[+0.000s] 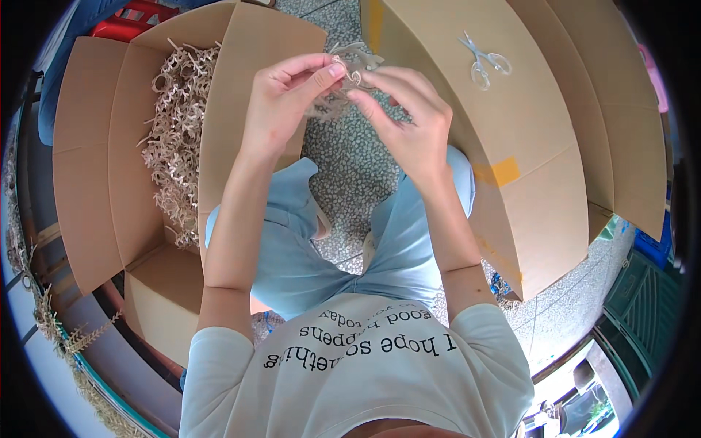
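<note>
Between my hands, over the gap between two cardboard boxes, is a beige, leafy sprig (356, 52) that looks like an artificial plant, its thin stem curled near the fingertips. My left hand (288, 95) pinches it between thumb and forefinger. From the other side, my right hand (412, 113) has its thumb and fingers closed on the curled part; fine detail there is too small to make out. A pair of scissors (478, 60) with clear handles lies on the right cardboard box (526, 146), beyond my right hand.
The open cardboard box (248, 87) on the left holds many beige, twig-like pieces (179, 124). A red plastic stool (128, 25) stands behind it. Speckled floor (339, 160) shows between my knees. Dark green crates (642, 292) sit at the far right.
</note>
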`<action>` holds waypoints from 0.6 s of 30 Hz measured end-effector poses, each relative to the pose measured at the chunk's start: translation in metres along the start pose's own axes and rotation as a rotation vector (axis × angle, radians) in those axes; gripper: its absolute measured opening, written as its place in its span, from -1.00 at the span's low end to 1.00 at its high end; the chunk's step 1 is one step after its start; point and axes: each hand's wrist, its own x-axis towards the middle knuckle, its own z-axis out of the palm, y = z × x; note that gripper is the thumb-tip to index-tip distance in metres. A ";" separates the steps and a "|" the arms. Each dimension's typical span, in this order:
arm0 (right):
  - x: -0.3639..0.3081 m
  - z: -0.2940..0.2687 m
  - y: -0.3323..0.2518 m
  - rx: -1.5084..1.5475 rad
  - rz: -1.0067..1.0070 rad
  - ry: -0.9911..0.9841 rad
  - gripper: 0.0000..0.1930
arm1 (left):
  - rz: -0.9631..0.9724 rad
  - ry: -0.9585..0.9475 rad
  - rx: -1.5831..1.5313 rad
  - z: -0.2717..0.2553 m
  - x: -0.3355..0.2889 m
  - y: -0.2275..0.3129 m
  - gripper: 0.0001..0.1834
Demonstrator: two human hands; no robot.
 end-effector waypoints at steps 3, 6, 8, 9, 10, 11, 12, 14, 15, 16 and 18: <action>-0.003 0.006 -0.001 0.046 0.122 -0.042 -0.74 | -0.087 -0.019 0.044 0.001 -0.003 -0.004 -0.80; -0.009 0.010 0.005 0.025 0.072 -0.054 -0.73 | -0.041 -0.018 0.036 0.005 -0.007 -0.008 -0.79; -0.010 0.011 0.003 0.021 0.069 -0.038 -0.74 | -0.053 -0.037 0.012 0.003 -0.007 -0.006 -0.76; -0.011 0.011 0.001 0.019 0.064 -0.024 -0.75 | -0.054 -0.036 0.009 0.003 -0.007 -0.003 -0.76; -0.010 0.010 -0.001 0.018 0.063 -0.028 -0.75 | -0.073 -0.029 0.012 0.004 -0.008 0.001 -0.76; -0.010 0.009 -0.004 -0.130 -0.027 0.010 -0.75 | -0.092 -0.023 0.015 0.005 -0.009 0.004 -0.75; -0.010 0.008 -0.006 -0.278 -0.119 0.048 -0.75 | -0.092 -0.021 0.012 0.006 -0.010 0.003 -0.75; -0.013 0.012 -0.003 -0.312 -0.192 0.105 -0.76 | -0.076 -0.027 -0.063 0.006 -0.008 0.000 -0.77; -0.014 0.015 -0.001 -0.345 -0.265 0.165 -0.76 | -0.076 -0.028 -0.066 0.006 -0.008 0.000 -0.77; -0.013 0.016 0.002 -0.348 -0.266 0.164 -0.76 | -0.095 -0.033 -0.078 0.005 -0.007 -0.001 -0.78; -0.011 0.020 0.006 -0.316 -0.378 0.211 -0.78 | -0.116 -0.038 -0.091 0.003 -0.006 -0.004 -0.79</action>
